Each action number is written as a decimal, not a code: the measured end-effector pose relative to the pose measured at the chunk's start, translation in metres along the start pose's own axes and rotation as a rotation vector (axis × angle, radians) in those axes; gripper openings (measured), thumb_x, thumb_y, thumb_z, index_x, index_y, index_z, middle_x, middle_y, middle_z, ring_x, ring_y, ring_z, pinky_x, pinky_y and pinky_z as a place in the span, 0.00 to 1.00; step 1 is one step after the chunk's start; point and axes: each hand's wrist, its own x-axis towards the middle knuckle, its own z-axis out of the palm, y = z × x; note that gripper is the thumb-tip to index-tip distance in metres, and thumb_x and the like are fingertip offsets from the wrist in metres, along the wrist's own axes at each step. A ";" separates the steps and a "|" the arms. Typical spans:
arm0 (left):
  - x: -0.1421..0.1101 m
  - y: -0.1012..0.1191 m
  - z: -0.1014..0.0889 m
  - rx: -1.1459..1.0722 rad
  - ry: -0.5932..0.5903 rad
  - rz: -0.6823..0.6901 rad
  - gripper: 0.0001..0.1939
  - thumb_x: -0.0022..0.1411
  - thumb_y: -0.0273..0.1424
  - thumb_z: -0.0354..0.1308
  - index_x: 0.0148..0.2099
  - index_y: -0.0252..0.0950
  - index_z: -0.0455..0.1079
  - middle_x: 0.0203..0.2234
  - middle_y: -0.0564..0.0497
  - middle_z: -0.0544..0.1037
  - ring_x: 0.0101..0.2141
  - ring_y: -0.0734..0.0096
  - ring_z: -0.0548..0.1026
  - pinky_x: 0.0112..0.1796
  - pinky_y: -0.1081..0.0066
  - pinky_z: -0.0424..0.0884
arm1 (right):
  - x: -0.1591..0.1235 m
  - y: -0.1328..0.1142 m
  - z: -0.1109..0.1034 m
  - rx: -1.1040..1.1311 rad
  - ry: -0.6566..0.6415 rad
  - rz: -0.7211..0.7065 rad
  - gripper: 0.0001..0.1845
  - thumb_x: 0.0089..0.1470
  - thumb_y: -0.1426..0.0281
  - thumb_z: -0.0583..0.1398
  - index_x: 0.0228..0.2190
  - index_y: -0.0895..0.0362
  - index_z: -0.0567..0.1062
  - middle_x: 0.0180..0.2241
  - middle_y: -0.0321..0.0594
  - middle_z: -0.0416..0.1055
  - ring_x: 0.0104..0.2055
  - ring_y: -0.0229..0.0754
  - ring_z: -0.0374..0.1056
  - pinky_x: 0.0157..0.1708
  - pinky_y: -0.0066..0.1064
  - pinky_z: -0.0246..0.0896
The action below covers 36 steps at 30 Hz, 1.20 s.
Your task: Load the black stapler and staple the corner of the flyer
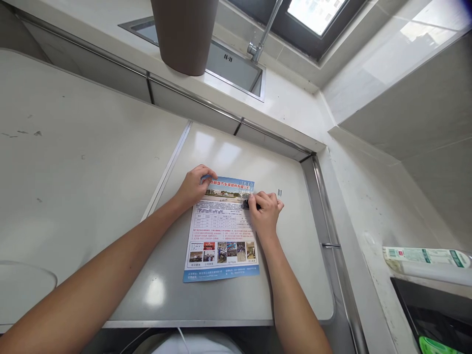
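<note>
The right hand hides most of a small dark object, too small to identify.
</note>
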 end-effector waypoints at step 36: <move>0.000 -0.004 -0.002 0.057 -0.003 0.027 0.10 0.64 0.29 0.53 0.40 0.39 0.77 0.41 0.47 0.79 0.43 0.60 0.76 0.47 0.62 0.71 | -0.006 -0.018 0.008 -0.185 -0.034 -0.030 0.15 0.70 0.71 0.47 0.46 0.53 0.73 0.45 0.47 0.74 0.48 0.53 0.64 0.57 0.50 0.48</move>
